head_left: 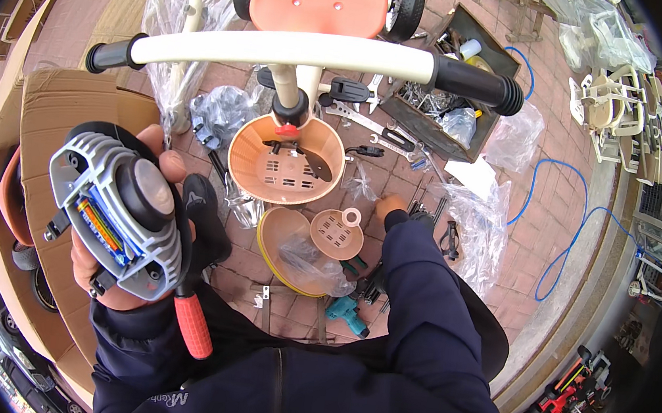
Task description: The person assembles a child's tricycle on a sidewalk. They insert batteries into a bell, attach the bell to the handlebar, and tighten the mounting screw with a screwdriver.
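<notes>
My left hand (pixel 117 296) is closed around a grey plastic battery unit (pixel 128 179) with ribbed sides, a round black-rimmed disc and an uncovered bay. Colourful batteries (pixel 110 229) lie in that bay. Below the unit, a red tool handle (pixel 193 327) sticks out by the same hand; its other end is hidden. My right hand (pixel 388 205) reaches low to the ground, beside small dark tools (pixel 423 217). Its fingers are mostly hidden, so I cannot see whether they grip anything. Near it lies a peach slotted plastic piece (pixel 336 237) with a ring on top.
A tricycle with a white handlebar (pixel 282 52), red seat (pixel 319 2) and peach basket (pixel 251 168) stands ahead. A metal tool tray (pixel 441 133), spanners (pixel 378 127) and plastic bags (pixel 489 222) lie around it. A teal power tool (pixel 348 315) rests near me; cardboard boxes (pixel 52 124) stand left.
</notes>
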A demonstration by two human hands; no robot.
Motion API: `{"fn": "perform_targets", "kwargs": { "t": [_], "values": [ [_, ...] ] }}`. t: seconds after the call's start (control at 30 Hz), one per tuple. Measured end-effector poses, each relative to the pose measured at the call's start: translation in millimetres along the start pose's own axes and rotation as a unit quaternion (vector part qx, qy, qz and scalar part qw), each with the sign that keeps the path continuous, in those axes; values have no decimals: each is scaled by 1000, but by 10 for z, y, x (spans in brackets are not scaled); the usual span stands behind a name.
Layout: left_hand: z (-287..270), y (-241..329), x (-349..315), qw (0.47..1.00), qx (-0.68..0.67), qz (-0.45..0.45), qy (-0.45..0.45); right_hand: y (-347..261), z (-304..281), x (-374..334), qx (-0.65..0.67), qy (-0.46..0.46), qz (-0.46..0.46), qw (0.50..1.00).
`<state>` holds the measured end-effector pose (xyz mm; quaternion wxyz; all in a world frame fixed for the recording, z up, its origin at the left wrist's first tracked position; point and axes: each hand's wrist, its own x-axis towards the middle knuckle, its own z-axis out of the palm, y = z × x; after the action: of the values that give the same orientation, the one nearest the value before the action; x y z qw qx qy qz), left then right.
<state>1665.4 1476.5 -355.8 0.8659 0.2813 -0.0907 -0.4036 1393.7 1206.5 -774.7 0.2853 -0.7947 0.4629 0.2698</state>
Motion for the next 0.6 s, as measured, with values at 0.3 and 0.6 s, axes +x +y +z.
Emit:
{"fn": "perform_targets", "kwargs": {
  "t": [0.3, 0.6],
  "values": [
    [-28, 61, -116, 993, 45, 107, 35, -350, -394, -190, -31, -34, -35, 998],
    [-88, 274, -276, 988, 24, 152, 14, -1217, -1404, -949, 152, 323, -109, 928]
  ]
}}
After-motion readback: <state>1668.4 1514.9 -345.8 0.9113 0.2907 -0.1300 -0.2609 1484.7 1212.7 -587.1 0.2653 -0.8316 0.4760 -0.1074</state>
